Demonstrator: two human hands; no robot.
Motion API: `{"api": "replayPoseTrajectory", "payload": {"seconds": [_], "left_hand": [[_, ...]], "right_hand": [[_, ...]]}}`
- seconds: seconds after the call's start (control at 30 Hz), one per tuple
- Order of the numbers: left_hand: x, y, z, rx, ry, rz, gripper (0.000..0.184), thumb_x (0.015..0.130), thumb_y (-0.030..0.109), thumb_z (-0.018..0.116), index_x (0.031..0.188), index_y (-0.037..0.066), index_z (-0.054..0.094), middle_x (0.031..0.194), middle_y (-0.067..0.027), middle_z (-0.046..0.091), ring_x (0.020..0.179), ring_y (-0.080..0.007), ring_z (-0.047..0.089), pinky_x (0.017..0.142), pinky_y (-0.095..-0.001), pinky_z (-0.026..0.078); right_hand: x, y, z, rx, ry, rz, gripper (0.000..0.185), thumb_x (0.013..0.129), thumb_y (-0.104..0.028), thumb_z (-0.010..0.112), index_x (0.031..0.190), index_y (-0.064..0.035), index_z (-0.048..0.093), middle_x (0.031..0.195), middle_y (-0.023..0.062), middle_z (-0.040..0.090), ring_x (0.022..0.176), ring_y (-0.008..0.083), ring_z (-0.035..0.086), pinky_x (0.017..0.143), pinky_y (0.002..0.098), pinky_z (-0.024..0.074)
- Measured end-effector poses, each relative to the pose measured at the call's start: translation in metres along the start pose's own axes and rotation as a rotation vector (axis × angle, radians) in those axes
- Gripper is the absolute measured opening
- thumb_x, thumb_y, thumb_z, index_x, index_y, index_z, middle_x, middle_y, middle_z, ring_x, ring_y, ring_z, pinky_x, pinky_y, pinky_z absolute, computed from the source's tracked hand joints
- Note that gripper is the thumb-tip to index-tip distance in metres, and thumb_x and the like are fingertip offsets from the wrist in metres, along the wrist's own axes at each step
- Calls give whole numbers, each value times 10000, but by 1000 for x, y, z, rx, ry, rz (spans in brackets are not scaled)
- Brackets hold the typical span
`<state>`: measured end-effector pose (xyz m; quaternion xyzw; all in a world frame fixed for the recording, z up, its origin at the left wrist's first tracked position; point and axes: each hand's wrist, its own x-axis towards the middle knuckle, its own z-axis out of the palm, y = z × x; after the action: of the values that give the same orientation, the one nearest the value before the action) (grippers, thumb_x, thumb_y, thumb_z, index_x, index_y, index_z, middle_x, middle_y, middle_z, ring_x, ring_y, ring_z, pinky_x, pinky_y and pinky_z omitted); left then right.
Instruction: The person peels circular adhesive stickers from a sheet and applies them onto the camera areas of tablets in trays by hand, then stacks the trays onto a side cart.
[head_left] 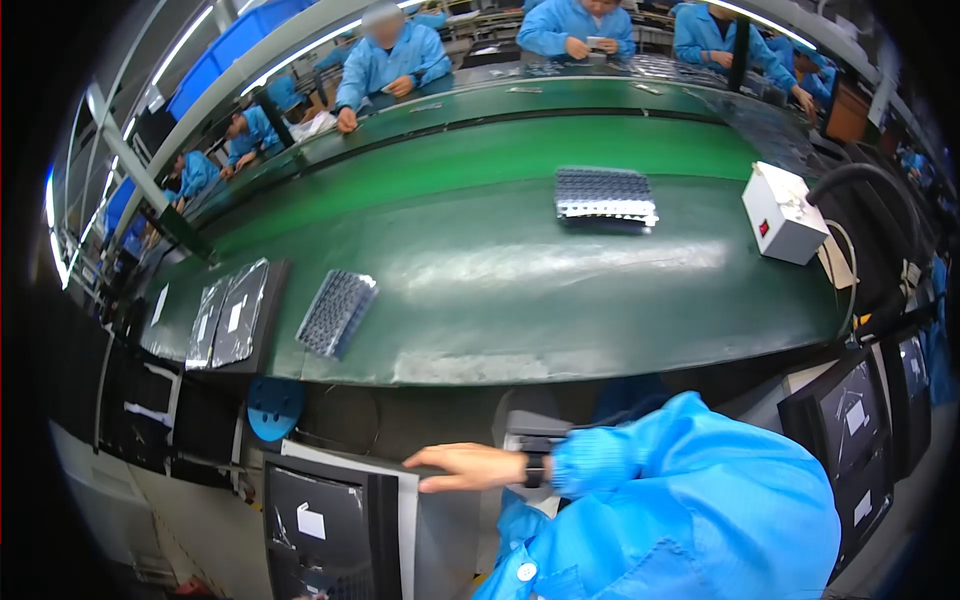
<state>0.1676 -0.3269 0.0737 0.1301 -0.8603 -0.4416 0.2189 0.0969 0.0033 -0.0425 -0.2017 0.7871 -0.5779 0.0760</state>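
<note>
My right hand (465, 468) reaches left from a blue sleeve, a dark band at its wrist. It is palm down with fingers stretched out, at the light edge (408, 530) of a dark tray; whether it touches the edge I cannot tell. In that tray lies a dark flat panel (335, 505) in clear wrapping with a white label. My left hand is out of view. On the green bench beyond sits a grey bumpy pack (337, 312), slightly blurred, with another grey bumpy pack (605, 195) farther right.
Wrapped dark panels (238, 315) lie at the bench's left end. A white box with a red switch (785, 215) and a thick black hose stands at the right. More wrapped panels (855, 415) are at lower right. A blue stool (275, 405) is below the bench. People in blue work across it.
</note>
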Motion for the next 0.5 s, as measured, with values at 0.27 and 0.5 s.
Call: {"api": "replayPoseTrajectory", "payload": {"seconds": [0.27, 0.5], "left_hand": [[-68, 142, 222, -583, -1261, 293, 61, 899, 5, 631, 888, -46, 662, 823, -81, 699, 760, -116, 652, 708, -236, 514], [-152, 192, 281, -816, -1870, 3, 115, 865, 10, 683, 971, -32, 671, 951, -81, 704, 852, -111, 646, 788, -240, 500]], "right_hand": [[-191, -75, -62, 197, 564, 63, 562, 868, -203, 719, 1364, -65, 495, 1112, 101, 669, 997, 169, 635, 857, 307, 497], [-276, -69, -41, 181, 1157, 143, 177, 871, -66, 684, 1036, -2, 695, 933, 69, 699, 843, 127, 648, 749, 258, 501]]}}
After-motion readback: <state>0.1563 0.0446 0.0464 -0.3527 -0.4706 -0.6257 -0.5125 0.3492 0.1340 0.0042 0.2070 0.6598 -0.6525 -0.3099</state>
